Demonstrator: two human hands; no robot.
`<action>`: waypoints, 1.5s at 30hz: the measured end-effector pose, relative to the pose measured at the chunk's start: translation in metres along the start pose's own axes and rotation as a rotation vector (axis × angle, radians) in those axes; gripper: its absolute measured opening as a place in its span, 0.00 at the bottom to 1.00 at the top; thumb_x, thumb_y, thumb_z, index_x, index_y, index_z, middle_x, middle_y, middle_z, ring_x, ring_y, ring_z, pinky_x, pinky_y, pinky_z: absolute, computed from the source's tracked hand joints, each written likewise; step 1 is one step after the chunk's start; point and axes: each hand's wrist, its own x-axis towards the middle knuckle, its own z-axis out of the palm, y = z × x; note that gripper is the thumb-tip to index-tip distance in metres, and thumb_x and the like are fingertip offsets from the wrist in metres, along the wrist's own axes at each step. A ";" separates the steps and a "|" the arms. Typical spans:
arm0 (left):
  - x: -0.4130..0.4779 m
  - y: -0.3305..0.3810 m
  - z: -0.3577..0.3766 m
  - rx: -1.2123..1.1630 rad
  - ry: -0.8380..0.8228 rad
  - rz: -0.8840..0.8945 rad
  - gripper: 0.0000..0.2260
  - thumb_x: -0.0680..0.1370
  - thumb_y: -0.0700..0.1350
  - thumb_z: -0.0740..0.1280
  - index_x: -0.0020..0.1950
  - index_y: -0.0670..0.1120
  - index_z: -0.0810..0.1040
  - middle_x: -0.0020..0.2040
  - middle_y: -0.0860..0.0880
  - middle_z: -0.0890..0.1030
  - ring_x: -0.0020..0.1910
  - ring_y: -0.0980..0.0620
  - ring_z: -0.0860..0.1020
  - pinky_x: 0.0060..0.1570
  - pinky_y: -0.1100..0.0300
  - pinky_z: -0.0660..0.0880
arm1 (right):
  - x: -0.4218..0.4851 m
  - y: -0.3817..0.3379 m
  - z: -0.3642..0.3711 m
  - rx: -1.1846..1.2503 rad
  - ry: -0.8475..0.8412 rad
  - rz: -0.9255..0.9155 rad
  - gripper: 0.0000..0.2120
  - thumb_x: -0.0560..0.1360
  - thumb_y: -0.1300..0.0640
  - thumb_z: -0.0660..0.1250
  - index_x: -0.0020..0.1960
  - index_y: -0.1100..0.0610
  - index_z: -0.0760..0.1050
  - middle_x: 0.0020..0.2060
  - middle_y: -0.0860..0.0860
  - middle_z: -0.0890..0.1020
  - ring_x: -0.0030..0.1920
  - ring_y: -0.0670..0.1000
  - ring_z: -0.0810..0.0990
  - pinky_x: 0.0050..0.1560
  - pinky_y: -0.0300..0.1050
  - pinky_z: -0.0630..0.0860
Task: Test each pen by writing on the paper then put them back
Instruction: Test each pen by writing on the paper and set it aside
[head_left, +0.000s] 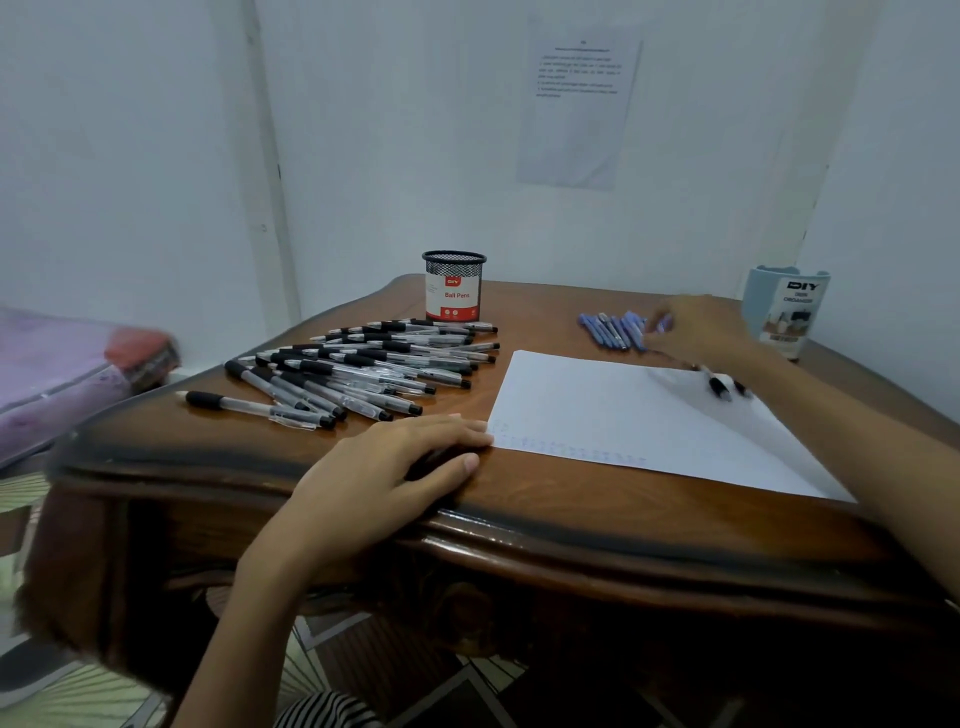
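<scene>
The wooden tabletop (545, 319) carries the paper (623, 421). A heap of black pens (363, 364) lies left of the paper. The left hand (384, 462) rests flat at the paper's near-left corner, fingers relaxed. The right hand (696, 332), beyond the paper's far edge, blurs beside blue pens (613, 330); I cannot tell its fingers' state.

A single camera on the person's head looks forward and down across a wooden table (545, 483) toward a white wall (415, 156). Its wide lens bows the table's near rim, which sits close beneath it. The left hand (384, 467) lies nearest, at lower centre; the right hand (696, 332) is farther out on the right and blurred. A mesh pen cup (453, 286) and a printed sheet (571, 104) on the wall mark the far end, and tiled floor (78, 696) shows bottom left
</scene>
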 end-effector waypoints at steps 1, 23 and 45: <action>0.000 0.000 0.000 -0.001 0.004 0.001 0.24 0.68 0.69 0.47 0.61 0.70 0.67 0.65 0.69 0.68 0.65 0.71 0.64 0.66 0.57 0.67 | 0.000 -0.014 0.001 0.069 -0.002 -0.064 0.03 0.73 0.55 0.67 0.45 0.53 0.79 0.47 0.52 0.81 0.46 0.53 0.78 0.41 0.43 0.71; 0.000 -0.004 0.002 -0.005 0.042 -0.011 0.24 0.72 0.66 0.49 0.64 0.64 0.70 0.65 0.68 0.70 0.65 0.72 0.63 0.66 0.52 0.67 | 0.028 -0.103 0.044 0.863 -0.351 -0.190 0.09 0.73 0.60 0.70 0.53 0.59 0.76 0.48 0.54 0.80 0.44 0.47 0.77 0.36 0.34 0.69; 0.000 0.003 -0.001 -0.020 0.019 -0.024 0.20 0.74 0.60 0.54 0.64 0.62 0.70 0.65 0.66 0.71 0.64 0.69 0.66 0.66 0.55 0.67 | -0.040 -0.095 0.000 1.427 -0.108 0.095 0.08 0.77 0.59 0.65 0.44 0.52 0.65 0.19 0.46 0.64 0.16 0.42 0.60 0.16 0.31 0.57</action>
